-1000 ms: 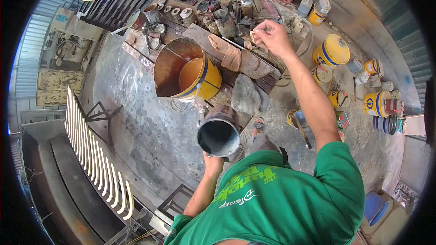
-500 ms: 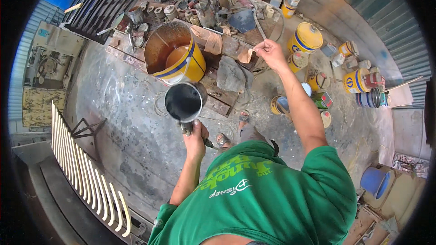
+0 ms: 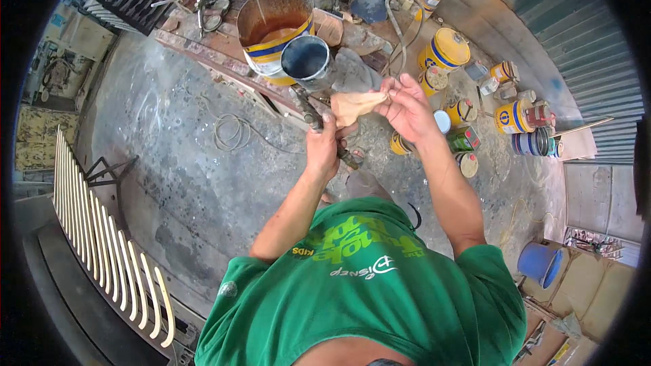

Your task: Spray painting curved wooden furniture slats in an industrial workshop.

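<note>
Spray gun (image 3: 310, 114) with a wide grey cup (image 3: 306, 62) on it is sitting in the left hand (image 3: 323, 149), in front of the person and close to the edge of a wooden bench (image 3: 229, 71). In the head view, the fingers of that hand are closing around the gun's dark body, below the cup. The cup is turning its open mouth up toward the camera and showing a dark inside; in the picture it is overlapping the wall of a yellow bucket (image 3: 268, 61) with a blue band. The right hand (image 3: 409, 110) is pinching one end of a tan cloth (image 3: 354, 106) between thumb and fingers, and the cloth is hanging across toward the left hand. Whether its lower edge is touching the left fingers, I cannot tell.

Behind the cloth, a grey rag (image 3: 356, 71) is lying at the bench edge. To the right, a lidded yellow bucket (image 3: 449, 51) and a green can (image 3: 463, 139) are standing on the floor (image 3: 190, 183). At far left, pale curved slats (image 3: 165, 305) are forming a long row.
</note>
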